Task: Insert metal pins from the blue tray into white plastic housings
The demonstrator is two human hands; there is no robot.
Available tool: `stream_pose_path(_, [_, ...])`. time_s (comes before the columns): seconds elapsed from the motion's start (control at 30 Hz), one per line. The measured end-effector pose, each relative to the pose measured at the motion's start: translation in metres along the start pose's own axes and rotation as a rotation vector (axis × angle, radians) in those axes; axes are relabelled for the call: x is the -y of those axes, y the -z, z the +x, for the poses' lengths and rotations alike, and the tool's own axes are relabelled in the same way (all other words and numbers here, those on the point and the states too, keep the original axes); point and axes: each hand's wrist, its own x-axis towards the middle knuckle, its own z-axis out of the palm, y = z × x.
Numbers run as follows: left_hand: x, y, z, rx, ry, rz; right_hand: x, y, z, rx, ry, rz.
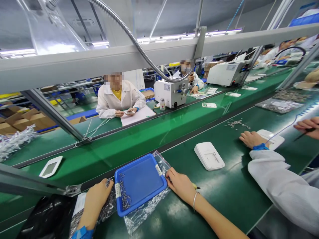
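A shallow blue tray (142,181) lies on the green bench, with small metal parts (124,196) gathered along its left side. Under it, a clear plastic bag (139,217) sticks out at the front and right. My left hand (96,199) is closed just left of the tray, fingertips curled on the crinkled bag of small parts (107,207). At the tray's right edge, my right hand (180,184) is closed, its fingertips curled against the rim and bag edge; what they hold is hidden. A yellow-handled tool (195,186) lies partly behind my right wrist.
A white device housing (209,156) lies to the right. Beyond it, a co-worker's hand (253,139) rests by another housing (272,138), near loose parts (236,123). A green conveyor (149,127) carries white panels. A black bag (47,215) and metal post (30,179) stand left.
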Motion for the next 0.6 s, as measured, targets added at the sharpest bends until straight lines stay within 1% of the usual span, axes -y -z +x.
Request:
stream_pose_path(0.1, [-0.004, 0.004, -0.002, -0.019, 0.000, 0.014, -0.001, -0.003, 0.001, -0.050, 0.013, -0.004])
stream_pose_path(0.2, [-0.008, 0.008, -0.004, -0.027, 0.006, 0.036, -0.001, -0.004, 0.001, -0.068, 0.023, -0.007])
stream_pose_path(0.43, [-0.013, 0.014, -0.008, -0.055, -0.033, 0.066, 0.002, 0.002, 0.001, -0.021, -0.009, -0.027])
stream_pose_path(0.6, [-0.014, 0.014, -0.008, -0.082, -0.021, 0.064, 0.003, 0.004, -0.002, -0.003, -0.006, -0.022])
